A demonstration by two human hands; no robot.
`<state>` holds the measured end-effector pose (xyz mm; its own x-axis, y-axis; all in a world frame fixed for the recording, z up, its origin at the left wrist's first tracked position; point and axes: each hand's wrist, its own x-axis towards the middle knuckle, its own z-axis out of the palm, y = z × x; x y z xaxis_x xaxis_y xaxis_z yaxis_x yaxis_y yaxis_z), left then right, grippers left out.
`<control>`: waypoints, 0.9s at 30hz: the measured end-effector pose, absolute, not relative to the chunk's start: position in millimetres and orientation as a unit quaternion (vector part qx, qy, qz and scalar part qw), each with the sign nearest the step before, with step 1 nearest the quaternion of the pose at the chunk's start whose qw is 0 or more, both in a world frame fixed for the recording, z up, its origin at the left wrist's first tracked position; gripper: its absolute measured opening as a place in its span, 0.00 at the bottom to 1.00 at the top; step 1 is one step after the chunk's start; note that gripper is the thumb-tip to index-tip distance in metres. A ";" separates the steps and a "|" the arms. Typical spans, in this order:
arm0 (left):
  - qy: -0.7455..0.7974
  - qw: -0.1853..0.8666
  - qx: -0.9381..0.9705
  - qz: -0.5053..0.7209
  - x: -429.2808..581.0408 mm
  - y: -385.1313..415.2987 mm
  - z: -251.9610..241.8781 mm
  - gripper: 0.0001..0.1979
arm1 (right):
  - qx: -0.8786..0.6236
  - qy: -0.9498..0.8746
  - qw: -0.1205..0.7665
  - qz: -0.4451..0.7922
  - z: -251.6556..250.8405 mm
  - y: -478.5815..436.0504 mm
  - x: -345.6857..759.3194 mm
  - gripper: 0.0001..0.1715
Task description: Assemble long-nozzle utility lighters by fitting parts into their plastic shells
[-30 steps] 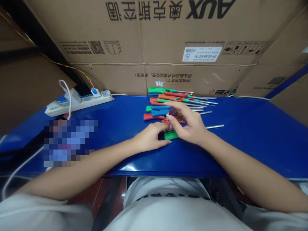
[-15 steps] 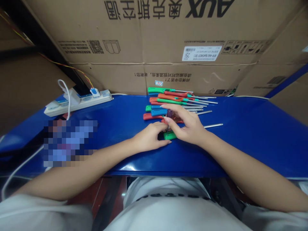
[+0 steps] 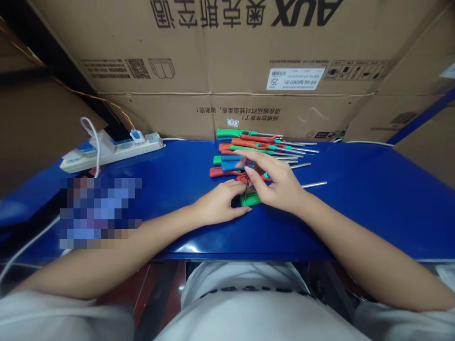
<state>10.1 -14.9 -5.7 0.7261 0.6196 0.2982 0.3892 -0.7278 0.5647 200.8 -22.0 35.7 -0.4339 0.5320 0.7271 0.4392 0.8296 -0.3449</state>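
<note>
A green long-nosed lighter (image 3: 251,199) lies flat on the blue table (image 3: 359,208), its metal tube pointing right. My left hand (image 3: 221,203) steadies the handle end, thumb on the near side and fingers on the far side. In my right hand (image 3: 280,184) is a screwdriver (image 3: 246,185), held upright by thumb and fingers. Its thin shaft comes down to the green handle; the exact tip contact is too small to make out. Just beyond my hands lie several similar lighters, among them a blue one (image 3: 229,166) and a red one (image 3: 220,172).
A white power strip (image 3: 121,152) with plugs and a white cable stands at the back left. Nearer lies a blurred-out item (image 3: 103,208). A large cardboard box (image 3: 185,85) walls off the table's back edge. A small label (image 3: 232,123) is stuck on it.
My right fingers have shifted around the screwdriver handle and now cover more of it. My left hand and the green lighter hold their place. The whole view has moved slightly.
</note>
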 end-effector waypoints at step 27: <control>0.282 0.241 0.898 0.236 9.5 -14.8 -6.3 0.12 | -0.256 -0.870 0.421 -0.008 35.3 -21.2 205.1 0.22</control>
